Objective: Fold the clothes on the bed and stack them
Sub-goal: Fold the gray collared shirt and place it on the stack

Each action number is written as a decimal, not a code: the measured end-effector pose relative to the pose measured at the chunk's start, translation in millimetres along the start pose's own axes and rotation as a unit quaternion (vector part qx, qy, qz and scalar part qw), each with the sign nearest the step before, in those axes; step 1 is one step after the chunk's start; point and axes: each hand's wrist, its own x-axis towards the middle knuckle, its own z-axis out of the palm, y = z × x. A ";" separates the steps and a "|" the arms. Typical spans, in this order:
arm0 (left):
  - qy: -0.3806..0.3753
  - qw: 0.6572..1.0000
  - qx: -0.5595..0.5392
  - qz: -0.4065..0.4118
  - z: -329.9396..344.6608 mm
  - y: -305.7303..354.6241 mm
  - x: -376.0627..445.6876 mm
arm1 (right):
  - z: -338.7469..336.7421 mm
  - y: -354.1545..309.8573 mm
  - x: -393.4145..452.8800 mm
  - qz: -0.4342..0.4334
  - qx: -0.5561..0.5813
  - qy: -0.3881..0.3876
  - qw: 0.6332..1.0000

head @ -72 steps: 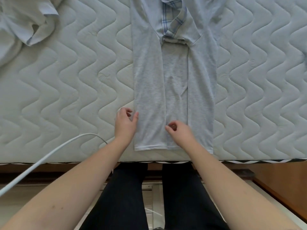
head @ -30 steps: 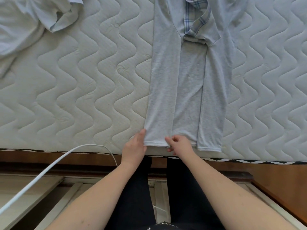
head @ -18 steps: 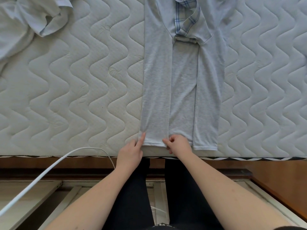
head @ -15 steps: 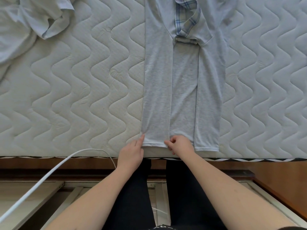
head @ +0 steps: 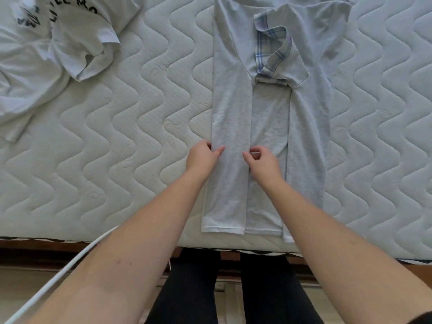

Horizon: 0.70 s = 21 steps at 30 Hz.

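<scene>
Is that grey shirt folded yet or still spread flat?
Partly folded: the grey shirt has both sides turned in lengthwise, forming a long strip, not yet folded crosswise.

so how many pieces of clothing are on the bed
2 that show: a grey shirt with both sides folded in, lying flat under the hands, and a crumpled white t-shirt at the far left. More may lie out of frame.

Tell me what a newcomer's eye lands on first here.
First, the grey shirt laid lengthwise on the quilted mattress, both sides folded inward into a narrow strip. The left hand and right hand rest on its left panel, about midway up. At far left lies a crumpled white T-shirt with dark lettering.
</scene>
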 end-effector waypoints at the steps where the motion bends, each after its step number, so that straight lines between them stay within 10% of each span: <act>1: -0.008 1.000 0.023 0.001 -4.4 2.3 7.6 | 0.4 -2.2 8.3 0.008 -0.019 -0.001 1.000; 11: 0.037 0.998 0.054 -0.001 -28.7 6.7 25.4 | -25.7 -12.0 32.9 0.006 -0.084 0.024 0.996; 21: 0.082 0.979 -0.127 0.138 -29.2 154.6 106.3 | -94.7 -95.9 119.9 -0.145 -0.002 0.118 0.982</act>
